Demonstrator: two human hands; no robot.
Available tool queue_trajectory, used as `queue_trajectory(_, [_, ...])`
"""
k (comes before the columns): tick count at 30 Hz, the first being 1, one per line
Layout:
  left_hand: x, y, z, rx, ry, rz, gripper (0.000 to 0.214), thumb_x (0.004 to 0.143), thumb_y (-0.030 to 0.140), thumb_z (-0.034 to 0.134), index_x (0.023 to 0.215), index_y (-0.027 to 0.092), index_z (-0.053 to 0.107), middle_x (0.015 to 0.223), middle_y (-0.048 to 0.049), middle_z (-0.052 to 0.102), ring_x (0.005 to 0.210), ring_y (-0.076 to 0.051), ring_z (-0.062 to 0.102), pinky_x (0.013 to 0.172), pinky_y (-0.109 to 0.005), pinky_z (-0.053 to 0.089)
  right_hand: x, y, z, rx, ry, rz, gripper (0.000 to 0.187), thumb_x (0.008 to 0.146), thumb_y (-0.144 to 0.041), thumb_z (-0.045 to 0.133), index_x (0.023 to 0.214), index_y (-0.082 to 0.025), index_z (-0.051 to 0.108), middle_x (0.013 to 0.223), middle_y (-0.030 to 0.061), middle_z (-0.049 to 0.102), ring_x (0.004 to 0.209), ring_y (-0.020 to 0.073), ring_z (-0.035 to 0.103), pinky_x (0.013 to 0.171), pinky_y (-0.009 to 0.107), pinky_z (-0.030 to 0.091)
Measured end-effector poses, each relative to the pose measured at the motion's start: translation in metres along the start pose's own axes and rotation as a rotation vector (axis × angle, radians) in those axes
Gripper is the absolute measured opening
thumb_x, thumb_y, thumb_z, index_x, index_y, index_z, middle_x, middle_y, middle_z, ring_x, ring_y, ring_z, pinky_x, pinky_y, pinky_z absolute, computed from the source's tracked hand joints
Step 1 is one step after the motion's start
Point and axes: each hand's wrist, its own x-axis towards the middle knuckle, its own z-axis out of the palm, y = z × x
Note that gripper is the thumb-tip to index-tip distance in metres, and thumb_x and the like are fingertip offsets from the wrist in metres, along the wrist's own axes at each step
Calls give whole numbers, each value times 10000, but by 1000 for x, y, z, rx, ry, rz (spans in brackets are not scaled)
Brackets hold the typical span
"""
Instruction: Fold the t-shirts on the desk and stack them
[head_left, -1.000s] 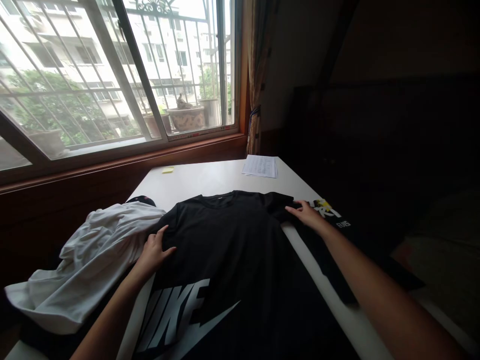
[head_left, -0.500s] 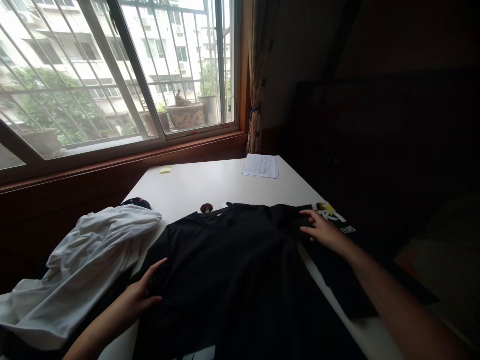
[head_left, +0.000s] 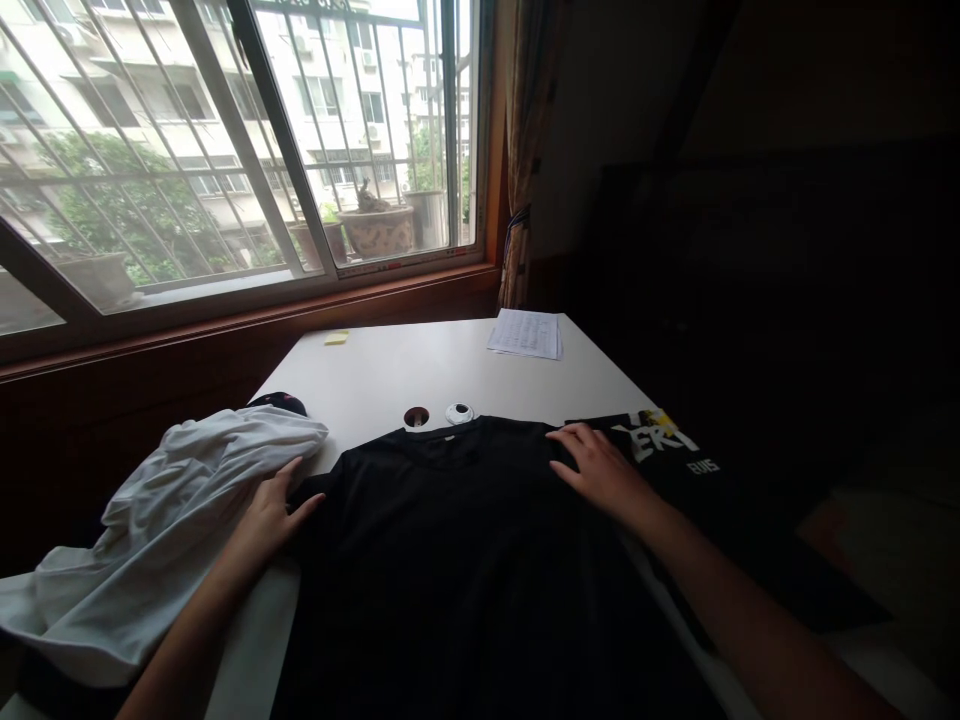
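A black T-shirt lies spread out flat on the white table, its neckline toward the far side. At its left sleeve rests my left hand, thumb and fingers apart, with the white cloth close beside it. My right hand lies on the shirt's right shoulder, its fingers spread. Just past that hand is a dark garment with white and yellow printed lettering. The right sleeve is partly hidden beneath my hand and forearm.
A crumpled white garment is piled at the left, a dark cap-like item behind it. Papers and a yellow note sit at the far edge. Two round table fittings, one a brown-rimmed hole, one white, are beyond the collar.
My left hand has moved up toward the sleeve. My right hand has shifted left onto the shoulder, and the shirt has slid slightly nearer, exposing the round fittings. The lower front looks smoother.
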Motion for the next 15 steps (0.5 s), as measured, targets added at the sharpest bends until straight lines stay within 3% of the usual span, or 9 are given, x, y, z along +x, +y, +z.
queue_trajectory(3, [5,9,2,39,-78,20,730,827,523,580,1455,159,500,1238,-150,684,1177,-340,652,981,-438,526,21,-26,13,65,-80,-102,449,953,-413,550,1379,-284,607,1400,105,544,1279,290,543,1097,431,452])
queue_trajectory(6, [1,22,-12,95,-165,13,482,871,437,534,1294,225,627,1131,-96,746,1080,-320,700,933,-409,535,38,-33,27,72,-126,-125,479,1003,-468,471,1431,-281,575,1487,112,499,1369,283,492,1153,428,406])
queue_trajectory(12, [-23,39,-42,344,139,-128,450,980,448,403,1324,253,619,1291,-115,694,996,-378,704,831,-498,542,41,-20,58,16,-213,-100,605,1032,-574,353,1547,-270,445,1655,68,341,1542,297,243,1257,504,203])
queue_trajectory(15, [-29,39,-42,419,169,-97,443,995,399,384,1326,228,623,1306,-133,666,923,-352,702,773,-483,552,35,-15,63,4,-212,-56,641,1036,-596,307,1590,-278,366,1685,46,274,1563,283,177,1264,519,155])
